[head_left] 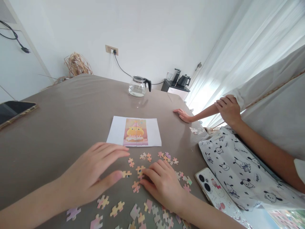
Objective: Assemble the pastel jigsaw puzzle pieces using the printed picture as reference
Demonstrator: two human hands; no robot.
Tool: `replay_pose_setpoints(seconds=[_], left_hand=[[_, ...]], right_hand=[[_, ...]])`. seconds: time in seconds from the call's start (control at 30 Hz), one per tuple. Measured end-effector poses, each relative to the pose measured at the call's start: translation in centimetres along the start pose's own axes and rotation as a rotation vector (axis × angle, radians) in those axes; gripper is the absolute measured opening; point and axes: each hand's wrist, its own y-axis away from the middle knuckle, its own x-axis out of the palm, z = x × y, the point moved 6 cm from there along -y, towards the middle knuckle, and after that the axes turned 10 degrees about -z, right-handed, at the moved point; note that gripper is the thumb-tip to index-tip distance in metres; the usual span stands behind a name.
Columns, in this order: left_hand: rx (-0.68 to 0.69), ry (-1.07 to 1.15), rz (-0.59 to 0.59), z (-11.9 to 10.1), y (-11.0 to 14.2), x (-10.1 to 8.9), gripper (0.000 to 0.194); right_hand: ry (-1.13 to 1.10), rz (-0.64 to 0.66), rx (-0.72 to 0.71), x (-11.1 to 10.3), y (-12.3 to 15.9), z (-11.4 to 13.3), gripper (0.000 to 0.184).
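Note:
My left hand (pixel 100 171) is held over the table left of the loose pieces, fingers stretched out and thumb apart. Its thumb tip comes close to a small yellow puzzle piece (pixel 126 174). My right hand (pixel 164 183) is curled low, with its index fingertip and thumb at the edge of a yellow puzzle piece (pixel 140 171) that has a dark eye print. A pinkish-orange piece (pixel 136 187) lies just below, near the thumb. Beyond both hands, a white sheet (pixel 152 132) carries a printed picture (pixel 135 132) of a yellow cartoon figure with a cake.
Several loose puzzle pieces (pixel 117 209) lie along the near edge. A glass pot (pixel 137 86) of clear liquid stands at the back. A co-worker's hand (pixel 182 115) rests on the table's right side. A phone (pixel 218 194) and patterned bag (pixel 238 168) lie right, another phone (pixel 16 111) left.

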Motion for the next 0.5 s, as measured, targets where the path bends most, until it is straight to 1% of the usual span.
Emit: replay_pose_setpoints(seconds=[0.03, 0.1, 0.23, 0.33, 0.4, 0.5], left_hand=[[-0.010, -0.009, -0.001, 0.2, -0.2, -0.4, 0.036], [-0.024, -0.018, 0.023, 0.5, -0.4, -0.7, 0.034], [-0.030, -0.028, 0.090, 0.4, 0.2, 0.5, 0.033], [0.002, -0.058, 0.133, 0.2, 0.5, 1.3, 0.028], [0.041, -0.117, 0.167, 0.2, 0.6, 1.4, 0.025], [0.059, -0.193, 0.193, 0.7, 0.2, 0.8, 0.023]], right_hand=[[-0.003, -0.004, 0.004, 0.0, 0.0, 0.0, 0.011], [-0.007, -0.008, 0.012, -0.1, 0.0, -0.1, 0.009], [-0.019, -0.001, 0.014, -0.1, 0.0, -0.1, 0.007], [-0.041, -0.006, 0.018, -0.2, 0.0, -0.1, 0.006], [-0.048, -0.012, 0.016, -0.2, 0.0, -0.1, 0.007], [-0.048, -0.021, 0.013, -0.2, 0.1, -0.1, 0.007]])
